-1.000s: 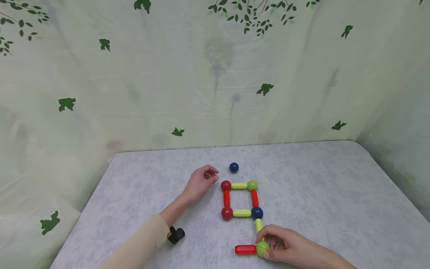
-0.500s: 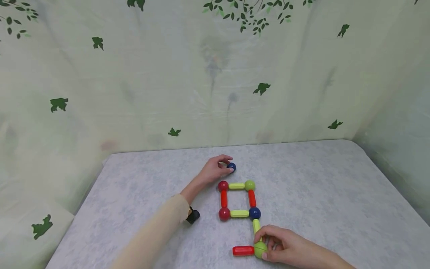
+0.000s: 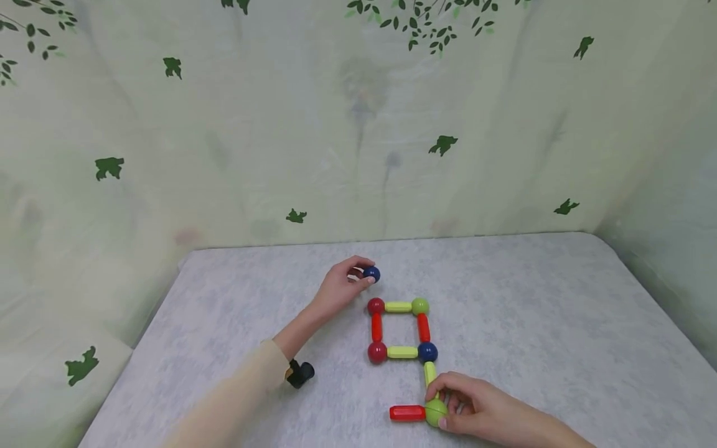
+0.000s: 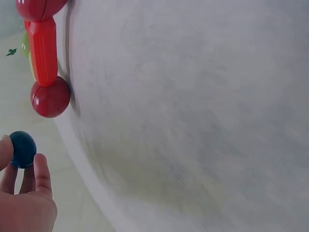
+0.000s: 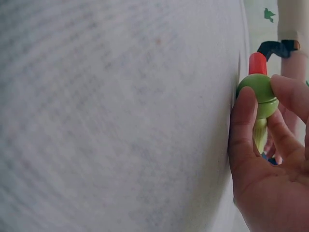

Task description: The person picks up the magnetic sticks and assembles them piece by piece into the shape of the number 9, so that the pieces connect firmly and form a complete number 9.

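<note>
Between thumb and fingers my left hand [image 3: 338, 289] pinches a loose blue ball [image 3: 372, 274], just behind the square of balls and rods; the left wrist view shows the same blue ball [image 4: 23, 149] at the fingertips. My right hand [image 3: 476, 406] grips a green ball [image 3: 436, 412] at the near end of the joined pieces. From that ball a red rod [image 3: 407, 413] points left, and a yellow rod [image 3: 430, 376] runs back to a blue corner ball [image 3: 427, 352]. Two red balls, one a near-left ball [image 3: 377, 353], and a green ball [image 3: 420, 307] form the other corners.
The grey-white table [image 3: 532, 323] carries the joined pieces. A pale curtain [image 3: 336, 155] with leaf prints hangs along its far edge. A black camera [image 3: 300, 374] is strapped at my left wrist.
My left hand has reached to the loose blue ball, taken it between its fingers and drawn it a little to the left. The right hand stays on the green ball.
</note>
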